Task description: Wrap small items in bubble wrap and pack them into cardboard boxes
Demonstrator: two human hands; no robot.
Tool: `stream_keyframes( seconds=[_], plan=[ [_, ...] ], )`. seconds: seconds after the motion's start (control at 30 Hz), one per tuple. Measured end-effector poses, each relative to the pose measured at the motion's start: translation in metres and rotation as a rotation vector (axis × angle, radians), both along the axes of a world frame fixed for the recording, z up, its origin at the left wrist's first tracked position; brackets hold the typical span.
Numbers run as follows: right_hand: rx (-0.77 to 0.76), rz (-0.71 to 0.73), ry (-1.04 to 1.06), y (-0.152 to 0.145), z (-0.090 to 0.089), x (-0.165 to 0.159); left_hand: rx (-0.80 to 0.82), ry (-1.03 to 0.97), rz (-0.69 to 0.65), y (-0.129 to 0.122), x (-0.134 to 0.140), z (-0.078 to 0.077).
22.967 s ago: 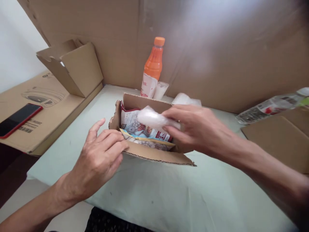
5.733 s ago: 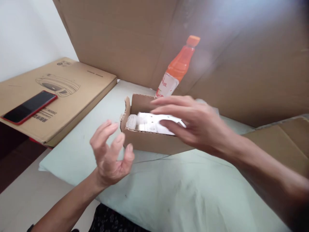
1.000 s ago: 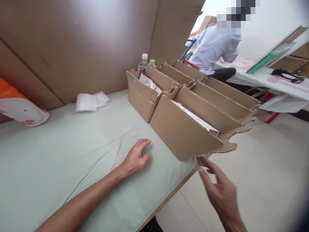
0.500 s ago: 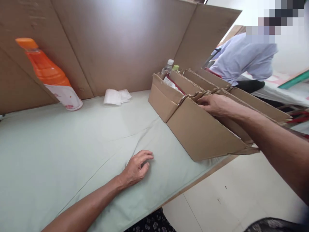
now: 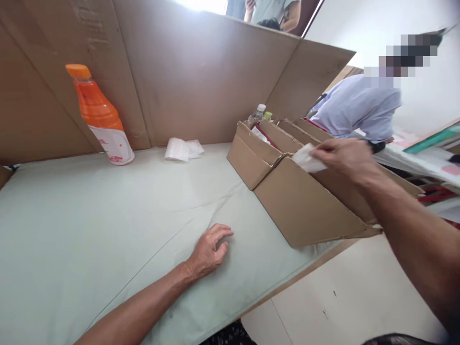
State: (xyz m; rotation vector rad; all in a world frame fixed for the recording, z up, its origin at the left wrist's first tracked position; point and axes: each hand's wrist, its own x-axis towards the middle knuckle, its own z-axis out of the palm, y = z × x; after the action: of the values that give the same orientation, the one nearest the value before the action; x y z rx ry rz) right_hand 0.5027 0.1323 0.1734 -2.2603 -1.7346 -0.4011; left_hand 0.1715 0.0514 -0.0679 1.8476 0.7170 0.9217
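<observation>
Above the near compartment of a divided cardboard box [image 5: 305, 206], my right hand [image 5: 345, 158] pinches a whitish, translucent piece of plastic wrap [image 5: 308, 159], part of which hangs by the box's rim. My left hand [image 5: 210, 251] rests on the pale green tablecloth [image 5: 143, 206], fingers loosely curved and apart, holding nothing. Farther back, a folded stack of similar white wrap [image 5: 181, 149] lies on the cloth. To its left stands an orange bottle [image 5: 102, 117] with an orange cap and a white label.
Clear bottle tops [image 5: 259, 111] and a red-and-white packet [image 5: 264, 135] show in the box's far compartments. A tall cardboard panel [image 5: 201, 76] borders the back of the table. One person in a light shirt [image 5: 359, 105] sits at the right; another stands behind the panel.
My right hand has risen out of the near compartment, bringing the whitish wrap into sight. My left hand has stayed in place on the cloth. The view has shifted slightly.
</observation>
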Motion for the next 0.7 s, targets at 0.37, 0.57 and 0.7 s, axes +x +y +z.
stream_keyframes(
  seconds=[0.37, 0.57, 0.7],
  plan=[
    [-0.076, 0.81, 0.445, -0.072, 0.003, -0.138, 0.086, 0.015, 0.304, 0.006, -0.026, 0.114],
    [-0.021, 0.328, 0.354, 0.05, 0.001, -0.039, -0.62, 0.045, 0.336, 0.015, -0.1, 0.062],
    [-0.23, 0.263, 0.333, 0.1, -0.018, 0.001, -0.742, -0.129, 0.433, 0.014, -0.121, 0.036]
  ],
)
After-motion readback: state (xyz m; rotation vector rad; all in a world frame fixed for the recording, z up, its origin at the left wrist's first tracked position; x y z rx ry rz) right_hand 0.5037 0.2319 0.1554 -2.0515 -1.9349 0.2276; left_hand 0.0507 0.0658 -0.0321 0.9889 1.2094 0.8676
